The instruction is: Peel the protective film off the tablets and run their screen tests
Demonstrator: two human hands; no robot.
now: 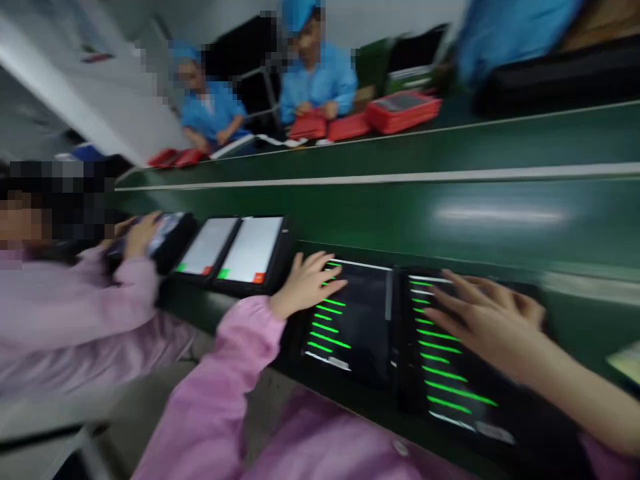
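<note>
Two black tablets lie side by side on the green bench in front of me, both lit with rows of green lines on dark screens. Over the upper left of the left tablet (367, 327) is my left hand (313, 283), fingers spread and holding nothing. My right hand (483, 303) reaches across the top of the right tablet (445, 373), its fingers stretched out and slightly blurred. Whether the fingertips press the glass or hover just above it, I cannot tell. Part of the right screen is hidden beneath my right hand and forearm.
Left of my tablets stand two tablets with white screens (255, 243). Further left, a co-worker in a pink sleeve (135, 287) handles another device. Across the green bench (350, 207), two people in blue work by red cases (405, 117). A pale yellow item (627, 363) lies at the right.
</note>
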